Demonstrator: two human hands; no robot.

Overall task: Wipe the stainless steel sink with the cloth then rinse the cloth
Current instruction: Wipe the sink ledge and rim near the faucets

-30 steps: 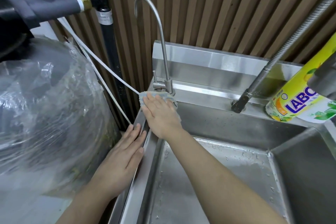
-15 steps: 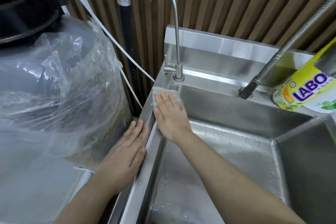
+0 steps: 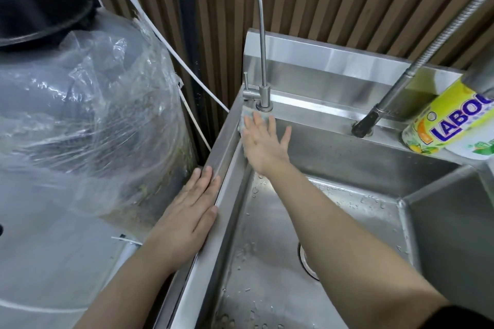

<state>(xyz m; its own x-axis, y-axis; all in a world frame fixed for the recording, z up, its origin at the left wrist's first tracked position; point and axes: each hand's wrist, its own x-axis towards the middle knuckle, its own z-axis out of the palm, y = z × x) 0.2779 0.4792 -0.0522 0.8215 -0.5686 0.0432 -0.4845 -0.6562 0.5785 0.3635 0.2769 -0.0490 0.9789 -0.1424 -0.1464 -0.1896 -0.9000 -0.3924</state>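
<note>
The stainless steel sink (image 3: 347, 160) fills the right half of the view, its basin wet with droplets. My right hand (image 3: 264, 141) lies flat, fingers spread, pressing a pale blue-grey cloth (image 3: 243, 121) against the sink's back left corner, just below the small gooseneck tap (image 3: 263, 35). Most of the cloth is hidden under the palm. My left hand (image 3: 189, 216) rests flat on the sink's left rim with fingers together and holds nothing.
A large tank wrapped in clear plastic (image 3: 85, 115) stands close on the left. A flexible spray hose (image 3: 417, 61) rises from the back ledge, beside a yellow-green detergent bottle (image 3: 451, 123). The drain (image 3: 307, 262) is partly hidden by my forearm. A wood-slat wall stands behind.
My right hand slid the cloth down from the tap base along the left rim, then back up to the corner below the tap. The view has shifted closer and down.
</note>
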